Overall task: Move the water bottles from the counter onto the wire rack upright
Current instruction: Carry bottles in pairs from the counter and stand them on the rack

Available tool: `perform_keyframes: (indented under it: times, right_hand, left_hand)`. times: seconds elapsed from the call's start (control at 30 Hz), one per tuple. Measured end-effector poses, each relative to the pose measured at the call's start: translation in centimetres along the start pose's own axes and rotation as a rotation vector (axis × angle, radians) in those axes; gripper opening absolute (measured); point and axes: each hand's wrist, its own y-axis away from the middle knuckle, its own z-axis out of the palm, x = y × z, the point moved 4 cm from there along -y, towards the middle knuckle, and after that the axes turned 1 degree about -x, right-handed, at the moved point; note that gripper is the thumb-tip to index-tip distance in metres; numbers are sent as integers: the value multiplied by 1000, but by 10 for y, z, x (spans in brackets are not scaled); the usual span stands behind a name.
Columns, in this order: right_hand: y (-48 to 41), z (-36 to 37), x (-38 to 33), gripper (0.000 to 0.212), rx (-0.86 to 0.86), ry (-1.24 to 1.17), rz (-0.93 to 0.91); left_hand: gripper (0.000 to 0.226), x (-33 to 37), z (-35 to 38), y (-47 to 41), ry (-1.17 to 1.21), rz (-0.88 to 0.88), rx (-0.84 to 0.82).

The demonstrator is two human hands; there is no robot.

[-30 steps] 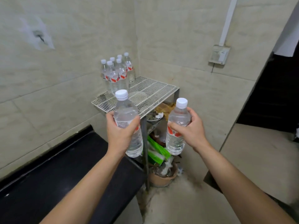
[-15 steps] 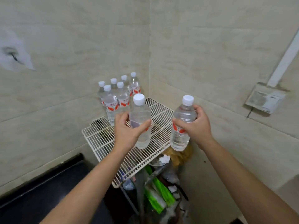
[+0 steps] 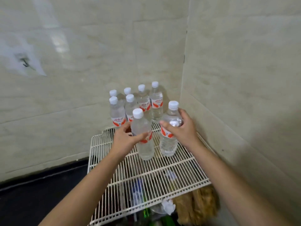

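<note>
Six bottles noted upright at wire rack back corner. Seventh bottle clamped in left hand, eighth bottle in right hand, both upright at the wires; release judged outstanding.

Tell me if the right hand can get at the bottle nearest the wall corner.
Probably not yet: the right hand grips a near bottle, which is in front of the corner bottle. Once freed, reaching over the top looks open.
</note>
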Motion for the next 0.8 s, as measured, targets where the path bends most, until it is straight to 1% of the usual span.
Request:
perform_keyframes:
  times: [0.13,0.23,0.27,0.33,0.37,0.43,0.5,0.53,0.6,0.67,0.73,0.8]
  right_hand:
    - [-27,-1,23,63,-239,-35,21]
    - [-34,2,30,62,-324,-107,44]
    - [-35,2,28,62,-339,-101,22]
    - [-36,2,18,61,-367,-74,-45]
    - [-36,1,12,59,-357,-64,-88]
    - [-35,-3,-2,50,-266,-14,-172]
    - [-38,-10,-13,34,-138,127,-245]
    - [-39,-12,-18,31,-106,226,-264]
    - [-44,-15,-23,42,-125,391,-261]
    - [-52,-15,-26,47,-161,454,-234]
    - [-64,-15,-28,39,-157,495,-226]
    - [-77,-16,-31,27,-134,517,-219]
  left_hand:
    - [58,-9,7,-14,-35,-42,4]
    - [75,-6,9,-18,-73,-49,-36]
    - [79,-1,10,-20,-119,-24,-68]
    - [79,13,13,-24,-222,80,-122]
    - [76,22,13,-26,-257,147,-117]
    - [62,38,10,-30,-320,282,-59]
    - [46,49,6,-33,-376,351,-19]
    - [40,53,4,-35,-393,360,-25]
    - [36,59,2,-40,-468,378,-89]
    - [38,65,3,-46,-609,413,-176]
    - [33,70,4,-55,-695,448,-213]
    - [28,76,4,-63,-698,425,-220]
